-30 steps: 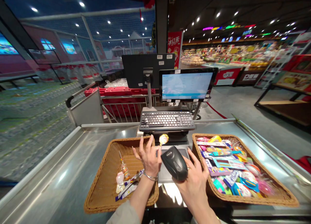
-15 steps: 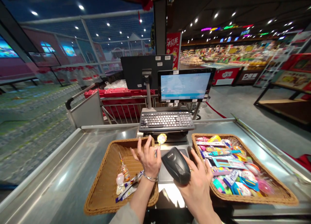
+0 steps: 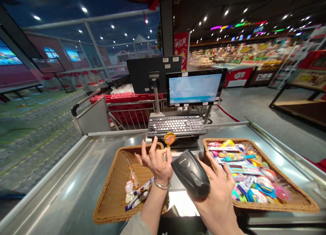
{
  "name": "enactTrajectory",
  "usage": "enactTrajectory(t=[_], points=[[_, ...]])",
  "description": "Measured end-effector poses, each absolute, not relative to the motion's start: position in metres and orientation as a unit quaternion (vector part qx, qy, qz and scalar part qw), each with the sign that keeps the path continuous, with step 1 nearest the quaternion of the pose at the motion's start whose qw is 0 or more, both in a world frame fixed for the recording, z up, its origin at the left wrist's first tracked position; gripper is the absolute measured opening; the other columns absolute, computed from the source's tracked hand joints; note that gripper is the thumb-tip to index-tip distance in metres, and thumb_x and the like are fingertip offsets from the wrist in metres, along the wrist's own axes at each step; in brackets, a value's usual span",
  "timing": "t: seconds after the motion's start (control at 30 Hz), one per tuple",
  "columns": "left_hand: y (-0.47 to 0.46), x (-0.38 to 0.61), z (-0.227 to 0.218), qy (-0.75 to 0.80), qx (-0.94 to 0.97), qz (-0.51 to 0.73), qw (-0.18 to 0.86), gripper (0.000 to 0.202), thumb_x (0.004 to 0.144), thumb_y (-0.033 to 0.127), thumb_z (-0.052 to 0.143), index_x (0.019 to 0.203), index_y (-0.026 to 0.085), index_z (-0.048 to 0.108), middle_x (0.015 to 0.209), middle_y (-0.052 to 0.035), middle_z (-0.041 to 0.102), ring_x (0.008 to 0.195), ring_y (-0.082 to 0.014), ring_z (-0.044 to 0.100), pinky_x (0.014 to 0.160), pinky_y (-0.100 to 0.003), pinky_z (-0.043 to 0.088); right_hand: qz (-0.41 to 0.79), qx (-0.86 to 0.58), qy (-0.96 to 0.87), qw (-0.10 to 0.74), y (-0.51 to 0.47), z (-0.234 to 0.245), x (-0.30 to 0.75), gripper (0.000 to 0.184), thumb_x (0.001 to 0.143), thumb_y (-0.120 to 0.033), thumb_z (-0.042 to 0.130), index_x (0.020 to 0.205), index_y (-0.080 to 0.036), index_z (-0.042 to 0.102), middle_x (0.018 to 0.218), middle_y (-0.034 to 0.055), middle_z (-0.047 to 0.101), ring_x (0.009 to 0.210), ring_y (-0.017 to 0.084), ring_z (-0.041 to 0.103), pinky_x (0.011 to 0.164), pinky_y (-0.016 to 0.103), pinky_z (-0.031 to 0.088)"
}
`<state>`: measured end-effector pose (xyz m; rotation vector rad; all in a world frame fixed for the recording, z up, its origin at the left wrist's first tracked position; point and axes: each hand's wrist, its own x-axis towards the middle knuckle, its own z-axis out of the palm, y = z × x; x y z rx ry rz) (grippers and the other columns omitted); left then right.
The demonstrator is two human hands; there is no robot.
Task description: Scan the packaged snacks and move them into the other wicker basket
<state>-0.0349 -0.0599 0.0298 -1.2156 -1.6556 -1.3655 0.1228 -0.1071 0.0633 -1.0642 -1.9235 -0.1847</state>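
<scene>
A small round lollipop (image 3: 169, 138) with a crinkled gold rim and an orange printed centre is held upright by its narrow lower end, its flat face turned to the viewer. It overlaps the near edge of the keyboard (image 3: 175, 124), left of its middle. A black handheld scanner (image 3: 191, 173), smooth and rounded with small pale lettering, is held tilted on the near side of the keyboard, its front end angled up and leftward.
</scene>
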Motion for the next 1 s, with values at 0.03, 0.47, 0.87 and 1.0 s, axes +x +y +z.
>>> enactTrajectory(t=[0.03,0.47,0.87,1.0], points=[[-0.060,-0.034,0.031,-0.633,-0.463,-0.525,0.331,0.017,0.082,0.027,0.067,0.066,0.021,0.062,0.117,-0.0070,0.070,0.137,-0.0307,0.038,0.115,-0.061,0.008,-0.071,-0.430,-0.779,0.451,-0.108,0.065,0.123,0.034,0.081,-0.029,0.060,0.114,-0.024,0.058,0.111,0.0054,0.069,0.128,0.032,0.047,0.106,0.057,0.025],[-0.060,-0.030,0.037,-0.628,-0.461,-0.534,0.328,0.018,0.082,0.027,0.066,0.065,0.021,0.061,0.117,-0.0073,0.070,0.137,-0.0310,0.038,0.115,-0.061,0.008,-0.050,-0.411,-0.784,0.462,-0.113,0.072,0.128,0.029,0.083,-0.027,0.057,0.112,-0.024,0.058,0.109,0.0053,0.068,0.129,0.030,0.046,0.104,0.054,0.026],[-0.064,-0.031,0.040,-0.633,-0.475,-0.520,0.321,0.015,0.081,0.026,0.068,0.067,0.021,0.064,0.120,-0.0066,0.069,0.136,-0.0323,0.039,0.114,-0.063,0.010,-0.056,-0.426,-0.784,0.448,-0.114,0.069,0.138,0.034,0.083,-0.030,0.056,0.116,-0.026,0.058,0.115,0.0044,0.067,0.132,0.031,0.043,0.106,0.055,0.023],[-0.065,-0.039,0.043,-0.642,-0.483,-0.498,0.328,0.016,0.080,0.026,0.070,0.066,0.022,0.065,0.120,-0.0047,0.070,0.137,-0.0335,0.037,0.114,-0.064,0.007,-0.050,-0.453,-0.763,0.459,-0.108,0.070,0.139,0.026,0.082,-0.032,0.057,0.107,-0.029,0.064,0.125,0.0001,0.065,0.133,0.032,0.042,0.109,0.059,0.019]])
